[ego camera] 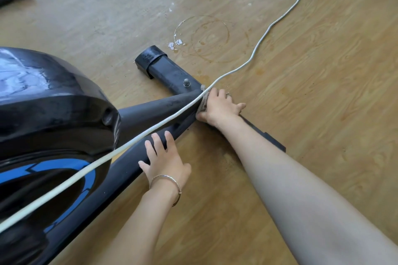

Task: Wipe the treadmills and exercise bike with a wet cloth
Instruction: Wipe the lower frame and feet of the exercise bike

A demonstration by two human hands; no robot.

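Exercise bike (64, 114) stands on wooden floor (301, 92); black flywheel housing at left, frame tube running to the cross-shaped floor stabiliser (168, 69). Right hand (219, 107) presses a grey cloth (202, 103) onto the joint where tube meets stabiliser, fingers curled around the cloth. Left hand (163, 157) rests flat on the frame tube, fingers straight, grasping nothing; bracelet (170, 185) on the wrist. White cable (258, 43) crosses the floor and lies over the frame. Ring-shaped stain (204, 36) beyond the stabiliser.
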